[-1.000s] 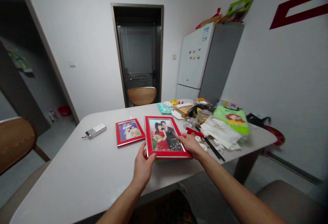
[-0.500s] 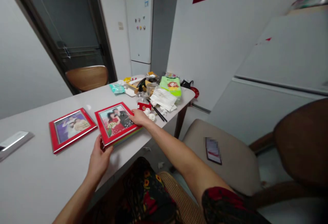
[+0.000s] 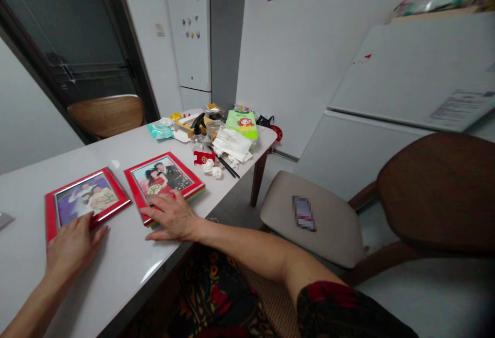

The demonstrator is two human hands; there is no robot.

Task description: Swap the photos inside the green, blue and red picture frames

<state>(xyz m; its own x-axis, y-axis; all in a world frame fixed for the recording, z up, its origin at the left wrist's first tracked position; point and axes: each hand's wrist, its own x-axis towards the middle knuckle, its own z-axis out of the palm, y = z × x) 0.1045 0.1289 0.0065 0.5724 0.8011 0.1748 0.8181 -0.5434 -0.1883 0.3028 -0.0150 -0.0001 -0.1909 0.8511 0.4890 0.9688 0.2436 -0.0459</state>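
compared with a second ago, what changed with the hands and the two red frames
The left hand let go of the rectangular red frame with the red-dress photo and moved left to the rectangular red frame with the purple photo. The right hand shifted from the first frame's right side to its near edge. The frames remain side by side; the green plastic packet stayed put.

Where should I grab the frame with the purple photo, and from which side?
Probably its near red border, coming from the near side of the table. The purple-photo frame lies flat, so an edge should give the best hold; the left hand rests at that edge, while the other red frame, close on the right, leaves less room there.
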